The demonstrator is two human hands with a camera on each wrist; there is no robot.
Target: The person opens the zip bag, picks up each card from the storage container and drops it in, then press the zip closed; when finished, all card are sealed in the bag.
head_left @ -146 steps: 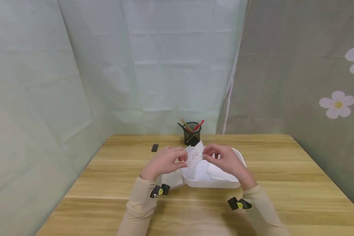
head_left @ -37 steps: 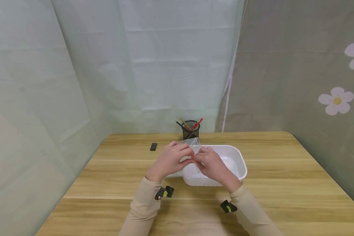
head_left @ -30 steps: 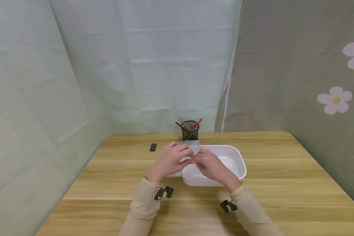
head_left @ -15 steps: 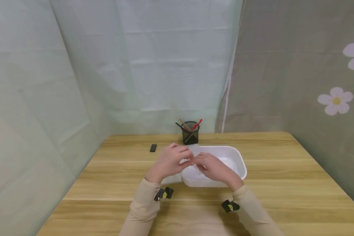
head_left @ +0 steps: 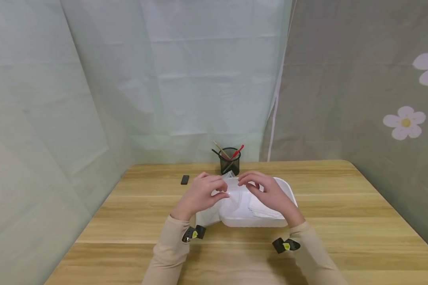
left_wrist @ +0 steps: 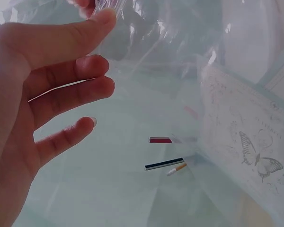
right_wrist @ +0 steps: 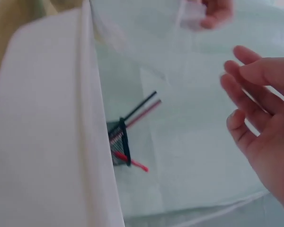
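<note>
My left hand (head_left: 219, 189) pinches the top edge of a clear plastic bag (head_left: 232, 185) over the left end of a white plastic tub (head_left: 289, 194). In the left wrist view the left hand (left_wrist: 104, 42) has its thumb on the film, the other fingers relaxed. A white card printed with a butterfly (left_wrist: 246, 142) shows at the right; I cannot tell if it is inside the bag. My right hand (head_left: 249, 183) hovers beside the bag with fingers loosely spread, and in the right wrist view this hand (right_wrist: 241, 80) holds nothing.
White sheets (head_left: 262, 209) lie in the tub. A black mesh pen cup (head_left: 230, 161) with pens stands just behind the hands. A small black object (head_left: 185, 179) lies at the back left of the wooden table (head_left: 342, 221). Cloth walls close in three sides.
The hands were pressed together on the bag; now the right hand has let go and moved right. The left hand still pinches the bag.
</note>
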